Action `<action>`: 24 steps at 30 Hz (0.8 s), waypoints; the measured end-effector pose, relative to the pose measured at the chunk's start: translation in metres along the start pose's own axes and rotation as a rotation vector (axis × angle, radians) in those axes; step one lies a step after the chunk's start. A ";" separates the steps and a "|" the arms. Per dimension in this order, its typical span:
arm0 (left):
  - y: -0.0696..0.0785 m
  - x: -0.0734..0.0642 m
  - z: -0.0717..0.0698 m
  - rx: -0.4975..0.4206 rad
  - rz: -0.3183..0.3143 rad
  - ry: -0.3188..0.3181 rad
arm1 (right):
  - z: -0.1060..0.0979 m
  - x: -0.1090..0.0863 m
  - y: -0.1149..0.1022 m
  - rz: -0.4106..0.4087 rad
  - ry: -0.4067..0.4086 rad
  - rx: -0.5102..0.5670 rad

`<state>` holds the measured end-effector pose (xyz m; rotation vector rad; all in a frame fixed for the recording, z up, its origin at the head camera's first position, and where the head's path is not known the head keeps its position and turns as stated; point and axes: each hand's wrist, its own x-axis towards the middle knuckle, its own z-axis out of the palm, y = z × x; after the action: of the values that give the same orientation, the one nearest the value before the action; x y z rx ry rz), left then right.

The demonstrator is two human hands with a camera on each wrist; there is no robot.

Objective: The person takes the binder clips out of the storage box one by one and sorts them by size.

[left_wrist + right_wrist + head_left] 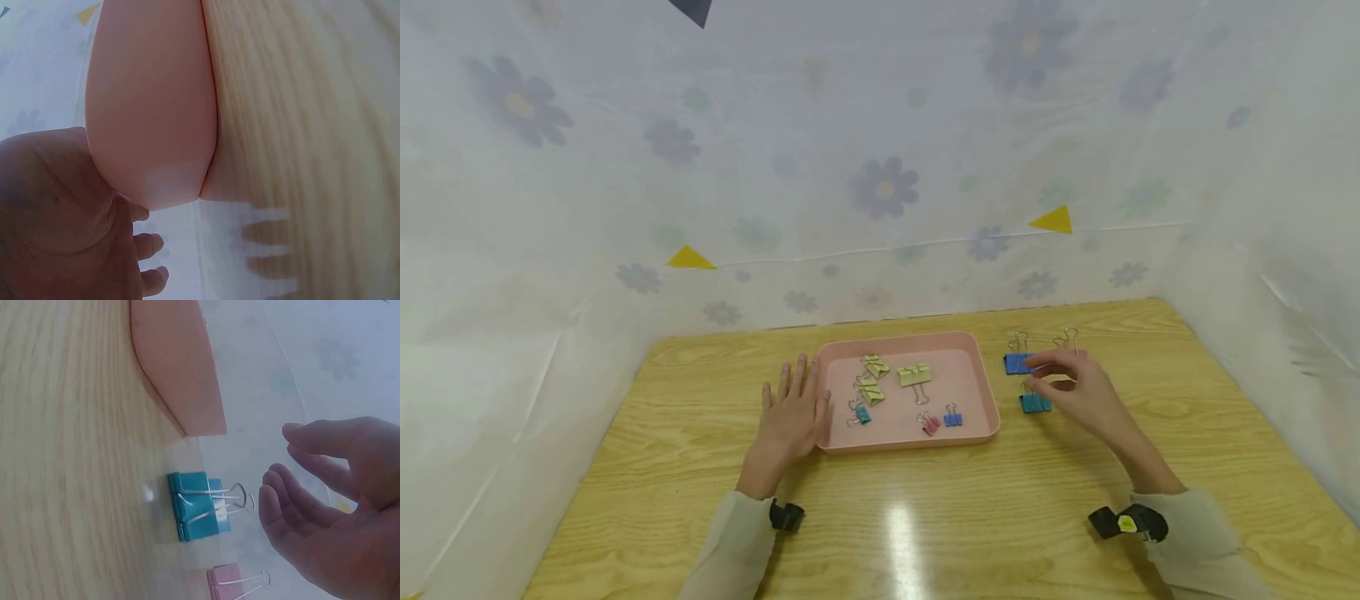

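Note:
My left hand [788,421] lies with straight fingers along the left end of a pink tray [958,367], its thumb side touching the rim. The left wrist view has that hand [59,206] against the tray's outer wall [150,106]. Over the table right of the tray hovers my right hand [1086,396], fingers loosely bent, thumb and fingertips apart, nothing between them. Below its fingertips stands a large teal binder clip [1036,404], with a blue binder clip [1017,364] behind it. A pink binder clip [226,581] is partly hidden by the hand in the head view.
Inside the tray lie yellow binder clips, one large [913,374], plus a small teal clip [862,415], a small pink clip [931,424] and a small blue clip [953,420]. A flowered white sheet [820,192] encloses the wooden table [985,508].

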<state>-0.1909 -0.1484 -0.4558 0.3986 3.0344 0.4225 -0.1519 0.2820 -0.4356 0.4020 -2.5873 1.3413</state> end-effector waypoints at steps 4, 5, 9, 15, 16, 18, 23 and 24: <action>0.000 0.000 0.000 0.006 0.007 0.012 | 0.008 0.001 -0.001 -0.019 -0.011 0.039; 0.000 -0.001 0.000 0.007 0.008 0.015 | 0.010 0.001 -0.003 -0.022 -0.012 0.055; 0.000 0.000 0.000 0.011 0.014 0.022 | 0.020 0.001 -0.006 -0.051 -0.024 0.072; -0.003 0.001 0.002 -0.003 0.012 0.013 | 0.037 -0.001 -0.012 -0.059 -0.016 0.058; -0.003 0.001 0.002 -0.006 0.013 0.012 | 0.039 -0.002 -0.013 -0.061 -0.014 0.058; -0.003 0.001 0.002 -0.007 0.012 0.007 | 0.044 -0.002 -0.016 -0.068 -0.016 0.046; -0.001 0.000 0.000 0.008 0.004 -0.001 | 0.056 -0.003 -0.020 -0.090 -0.025 0.005; -0.001 0.000 0.000 0.008 0.004 0.000 | 0.058 -0.003 -0.020 -0.101 -0.024 -0.006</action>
<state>-0.1911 -0.1492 -0.4556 0.4058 3.0364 0.4111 -0.1456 0.2241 -0.4543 0.5429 -2.5523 1.3021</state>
